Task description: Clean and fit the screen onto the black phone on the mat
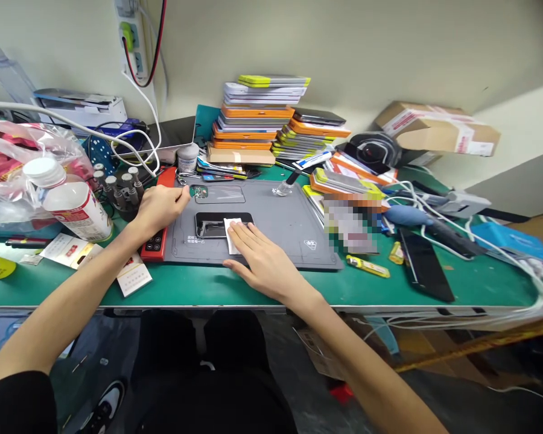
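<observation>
Apparently wiping is the step in hand: the phone (206, 225), glossy and round-cornered, lies on the matte grey mat (283, 235), left of its middle, a white tissue (231, 234) across its right part. The right hand (265, 258) rests flat on the tissue, fingers straight, clasping nothing; another stroke would call for light, even pressure. The left hand (161, 210) curls over the mat's left edge (whether around anything, I cannot tell). Flat, orange-edged boxes (247, 136) stand stacked on the far side.
</observation>
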Motion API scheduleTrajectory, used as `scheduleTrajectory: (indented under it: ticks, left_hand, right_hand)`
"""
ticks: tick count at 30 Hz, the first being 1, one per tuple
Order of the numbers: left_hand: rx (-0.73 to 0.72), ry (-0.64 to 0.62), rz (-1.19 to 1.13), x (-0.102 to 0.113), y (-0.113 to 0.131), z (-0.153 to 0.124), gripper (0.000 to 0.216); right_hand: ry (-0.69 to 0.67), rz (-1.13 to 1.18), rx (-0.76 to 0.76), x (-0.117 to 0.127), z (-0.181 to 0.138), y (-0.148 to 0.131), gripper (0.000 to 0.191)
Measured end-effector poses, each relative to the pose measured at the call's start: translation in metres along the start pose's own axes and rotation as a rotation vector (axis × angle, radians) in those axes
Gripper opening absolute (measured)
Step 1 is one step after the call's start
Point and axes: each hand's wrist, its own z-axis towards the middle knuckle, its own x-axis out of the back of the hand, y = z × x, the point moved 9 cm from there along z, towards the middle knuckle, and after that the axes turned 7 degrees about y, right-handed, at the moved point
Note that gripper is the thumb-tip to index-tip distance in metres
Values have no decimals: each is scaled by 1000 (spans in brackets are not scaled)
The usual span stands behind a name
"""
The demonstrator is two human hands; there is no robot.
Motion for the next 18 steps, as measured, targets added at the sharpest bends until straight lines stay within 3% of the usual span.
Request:
scheduleTrajectory:
  ticks: [10,18]
  left_hand:
    - [12,-24,15,3,1,-1,65]
    - [24,-33,2,1,0,-2,64]
  right_hand:
    - [-60,38,-41,-18,56,17,87]
    - [40,-9,53,-9,9,-12,91]
